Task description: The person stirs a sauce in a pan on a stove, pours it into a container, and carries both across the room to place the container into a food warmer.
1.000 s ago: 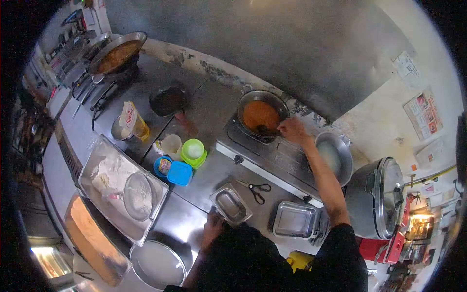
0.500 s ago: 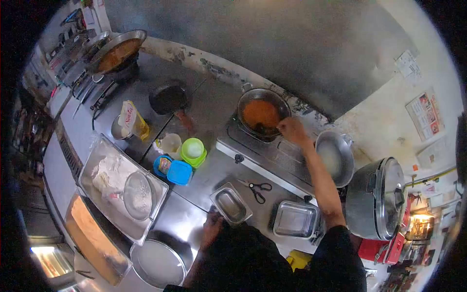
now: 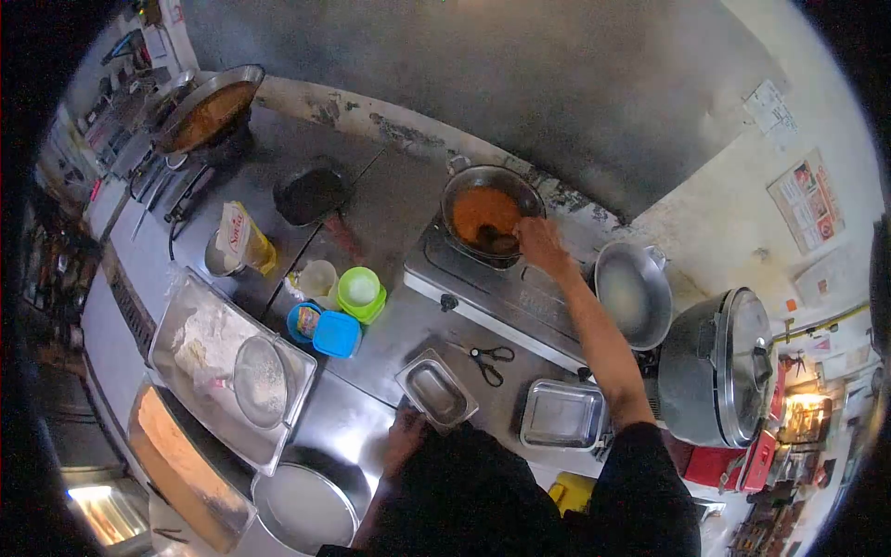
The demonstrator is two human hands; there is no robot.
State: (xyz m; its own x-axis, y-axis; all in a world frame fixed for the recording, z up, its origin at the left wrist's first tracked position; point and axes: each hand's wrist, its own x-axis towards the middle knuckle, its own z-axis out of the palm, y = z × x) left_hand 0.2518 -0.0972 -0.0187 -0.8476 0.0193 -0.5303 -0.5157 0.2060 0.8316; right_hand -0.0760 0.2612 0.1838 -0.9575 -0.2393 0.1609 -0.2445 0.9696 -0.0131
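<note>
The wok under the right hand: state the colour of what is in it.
Orange-brown, seen in the head view inside the wok by the right hand.

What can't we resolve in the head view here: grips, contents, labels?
- Right hand: at the rim of the wok of orange sauce; fingers too small to tell whether they close on the dark utensil.
- Left hand: at the counter edge, partly hidden by the person's dark torso; grip unclear.
- Yellow packet: print too small to read.
- Rice cooker: lid shut, contents hidden.
- Wall posters: distorted near the frame edge.
</note>
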